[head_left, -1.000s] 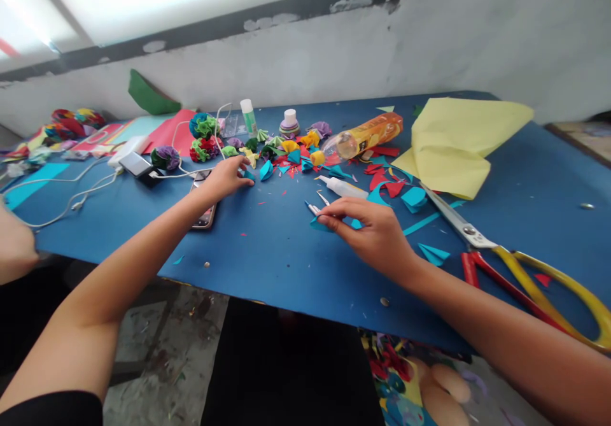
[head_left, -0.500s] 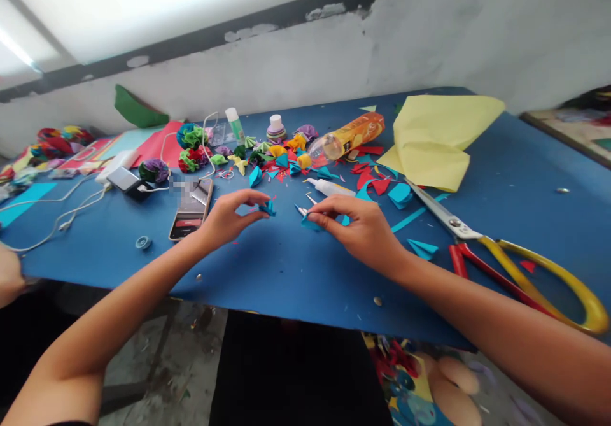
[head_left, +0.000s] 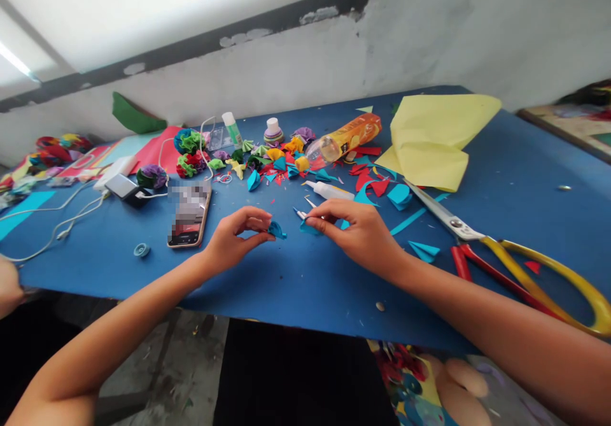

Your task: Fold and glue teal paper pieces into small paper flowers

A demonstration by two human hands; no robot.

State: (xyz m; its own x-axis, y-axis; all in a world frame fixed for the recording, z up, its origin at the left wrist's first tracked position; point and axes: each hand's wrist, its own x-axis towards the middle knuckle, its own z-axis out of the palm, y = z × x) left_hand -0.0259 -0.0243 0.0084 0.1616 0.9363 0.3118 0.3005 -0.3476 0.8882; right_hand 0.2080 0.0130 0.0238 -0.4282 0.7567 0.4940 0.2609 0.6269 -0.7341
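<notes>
Head view: left hand (head_left: 233, 240) and right hand (head_left: 358, 223) above the desk (head_left: 260, 293).

The left fingers pinched a folded blue piece (head_left: 277, 230); the right fingers pinched a blue scrap (head_left: 310, 227), near slim pale tips whose hold I could not tell. These 2 papers stood near each other but apart, over the middle of the desk. A pointed blue fold (head_left: 424, 251) seemed already shaped, while red scraps (head_left: 380, 187) lay loose, apparently unworked. Compared with 1 second earlier, the left hand had come from beside the phone (head_left: 191, 219) toward the right, leaving the phone uncovered; the right pinch looked unchanged.
</notes>
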